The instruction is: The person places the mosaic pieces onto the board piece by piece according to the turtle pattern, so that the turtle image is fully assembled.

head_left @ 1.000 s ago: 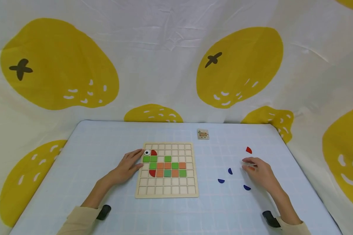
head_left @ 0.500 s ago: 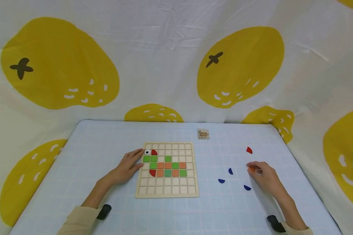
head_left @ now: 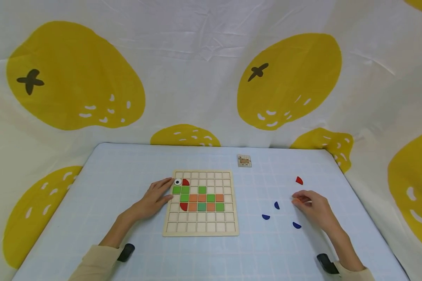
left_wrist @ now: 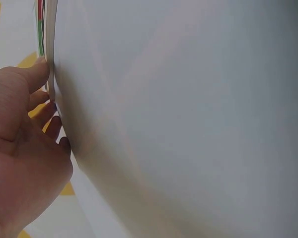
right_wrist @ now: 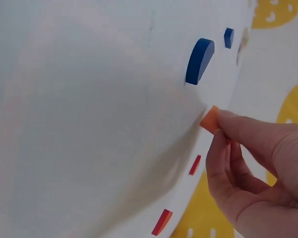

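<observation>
In the head view my left hand (head_left: pixel 156 199) rests against the left edge of a wooden grid board (head_left: pixel 200 232). Its thumb and fingertips touch that edge, as the left wrist view of the hand (left_wrist: pixel 25 119) also shows. On the board lie a round eye piece (head_left: pixel 177 182), two red quarter-round pieces (head_left: pixel 185 182) and several green and orange square tiles (head_left: pixel 202 198). Over the table's right side, my right hand (head_left: pixel 316 208) pinches an orange piece (right_wrist: pixel 210 119) between thumb and fingertips. Its full outline is partly hidden by the fingers.
Three blue half-round pieces (head_left: pixel 265 217) lie between the board and my right hand. A red quarter-round piece (head_left: pixel 299 180) lies beyond that hand. A small pattern card (head_left: pixel 244 160) lies near the back edge. A fruit-print cloth (head_left: pixel 204 78) hangs behind.
My right hand has picked up the orange piece, shifted a little right with it, then slightly back left. My left hand has stayed at the board's edge.
</observation>
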`<act>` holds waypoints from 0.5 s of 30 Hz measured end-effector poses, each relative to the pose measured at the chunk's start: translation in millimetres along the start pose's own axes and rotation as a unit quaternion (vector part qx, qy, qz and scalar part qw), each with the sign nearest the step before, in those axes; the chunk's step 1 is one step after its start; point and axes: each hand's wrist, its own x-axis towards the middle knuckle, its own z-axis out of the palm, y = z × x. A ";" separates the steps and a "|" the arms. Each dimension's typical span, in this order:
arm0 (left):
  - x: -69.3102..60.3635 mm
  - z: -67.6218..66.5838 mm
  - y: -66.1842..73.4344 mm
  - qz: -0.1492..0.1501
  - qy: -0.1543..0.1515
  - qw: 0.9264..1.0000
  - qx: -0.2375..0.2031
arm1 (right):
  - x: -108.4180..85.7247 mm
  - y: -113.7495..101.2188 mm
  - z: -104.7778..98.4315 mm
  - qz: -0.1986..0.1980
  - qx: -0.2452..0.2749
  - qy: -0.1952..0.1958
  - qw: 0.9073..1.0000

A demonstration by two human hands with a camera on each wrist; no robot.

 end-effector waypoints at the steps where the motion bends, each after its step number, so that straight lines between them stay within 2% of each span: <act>1: 0.1 0.2 -0.3 -0.001 0.000 1.000 0.001 | 1.6 -1.4 0.6 0.003 0.002 -0.002 1.000; 7: 0.7 0.9 -1.0 -0.008 0.001 1.000 0.005 | 12.6 -9.9 6.1 0.015 0.010 -0.015 1.000; 15: 1.4 1.5 -1.4 -0.013 0.000 1.000 0.013 | 24.4 -24.2 16.2 0.005 0.037 -0.013 0.999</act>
